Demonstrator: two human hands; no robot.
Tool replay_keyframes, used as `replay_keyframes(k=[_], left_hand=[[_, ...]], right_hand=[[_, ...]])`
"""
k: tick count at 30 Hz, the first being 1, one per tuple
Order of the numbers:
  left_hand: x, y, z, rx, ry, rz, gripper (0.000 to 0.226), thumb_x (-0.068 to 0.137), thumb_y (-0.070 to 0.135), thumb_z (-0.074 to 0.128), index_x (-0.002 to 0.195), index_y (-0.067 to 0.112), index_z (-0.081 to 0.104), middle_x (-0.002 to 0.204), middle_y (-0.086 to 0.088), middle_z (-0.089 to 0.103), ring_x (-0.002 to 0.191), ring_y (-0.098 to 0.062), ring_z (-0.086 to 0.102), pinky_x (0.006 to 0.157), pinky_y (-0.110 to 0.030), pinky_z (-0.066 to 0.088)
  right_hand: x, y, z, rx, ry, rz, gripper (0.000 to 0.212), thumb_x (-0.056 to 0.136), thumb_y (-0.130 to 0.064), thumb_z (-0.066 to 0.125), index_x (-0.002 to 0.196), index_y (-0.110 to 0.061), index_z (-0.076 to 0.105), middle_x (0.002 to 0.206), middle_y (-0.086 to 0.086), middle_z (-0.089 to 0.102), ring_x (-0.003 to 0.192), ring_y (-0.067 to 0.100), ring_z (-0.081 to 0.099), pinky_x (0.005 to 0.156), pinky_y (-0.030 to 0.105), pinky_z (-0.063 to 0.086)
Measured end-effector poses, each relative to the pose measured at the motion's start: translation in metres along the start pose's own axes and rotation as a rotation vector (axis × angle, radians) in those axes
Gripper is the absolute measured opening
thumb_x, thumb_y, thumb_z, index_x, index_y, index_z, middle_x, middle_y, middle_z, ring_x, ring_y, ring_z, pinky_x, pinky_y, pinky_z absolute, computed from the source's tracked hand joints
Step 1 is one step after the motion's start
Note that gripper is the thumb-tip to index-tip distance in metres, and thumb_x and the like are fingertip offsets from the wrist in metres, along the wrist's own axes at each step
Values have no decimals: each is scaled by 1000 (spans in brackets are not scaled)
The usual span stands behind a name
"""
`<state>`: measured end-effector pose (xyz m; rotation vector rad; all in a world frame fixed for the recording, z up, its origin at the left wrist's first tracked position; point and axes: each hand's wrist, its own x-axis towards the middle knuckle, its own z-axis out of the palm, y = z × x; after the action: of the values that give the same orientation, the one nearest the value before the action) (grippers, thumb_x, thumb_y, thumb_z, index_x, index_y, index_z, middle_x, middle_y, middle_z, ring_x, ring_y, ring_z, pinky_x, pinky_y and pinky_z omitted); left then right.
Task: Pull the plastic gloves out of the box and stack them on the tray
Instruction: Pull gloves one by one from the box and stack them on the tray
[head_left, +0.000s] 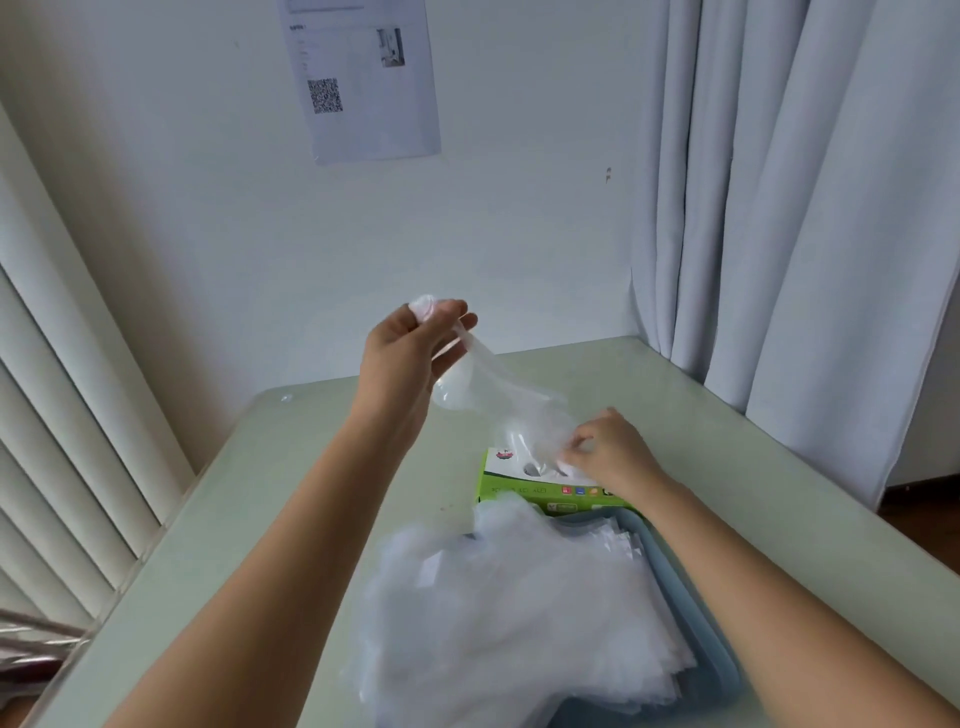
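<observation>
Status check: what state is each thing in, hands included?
left hand: raised, pinching one end of the glove
glove: stretched from the left hand down to the box opening
right hand: pinching the glove at the box opening
box: upright, top open
pile of gloves: heaped on the tray, overhanging its left side
tray: flat, mostly covered

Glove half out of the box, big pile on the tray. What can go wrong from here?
1. The glove is stretched between the raised left hand and the right hand pinching it at the box opening. The thin film may tear, or drag extra gloves out.
2. The pile overhangs the tray's left edge, so another glove may slide onto the table.
</observation>
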<state>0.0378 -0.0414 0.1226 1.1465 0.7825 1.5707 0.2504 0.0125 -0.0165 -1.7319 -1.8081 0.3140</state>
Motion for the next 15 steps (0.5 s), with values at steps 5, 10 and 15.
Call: replay_keyframes(k=[5,10,15], left_hand=[[-6,14,11,212,-22,5,8,87,6,65,79,9,64,84,-4,64,88,-18,63,94,-36,53],[-16,25,32,415,-75,35,9,83,14,71,77,10,66,73,1,63,77,-15,62,93,-36,53],[-34,45,36,671,-235,115,41,77,42,75,111,18,67,106,9,68,102,-5,61,93,-29,49]], right_hand=[[-21,-59,-67,413,423,-102,35,82,-52,62,87,-18,64,100,-3,58,99,14,55,81,23,38],[-51,-123,-90,392,-108,-171,61,62,-55,79,110,-25,58,109,-15,59,101,0,55,85,21,43],[-63,-130,-106,579,-136,-92,21,87,-17,66,76,0,67,69,8,66,60,13,57,60,22,43]])
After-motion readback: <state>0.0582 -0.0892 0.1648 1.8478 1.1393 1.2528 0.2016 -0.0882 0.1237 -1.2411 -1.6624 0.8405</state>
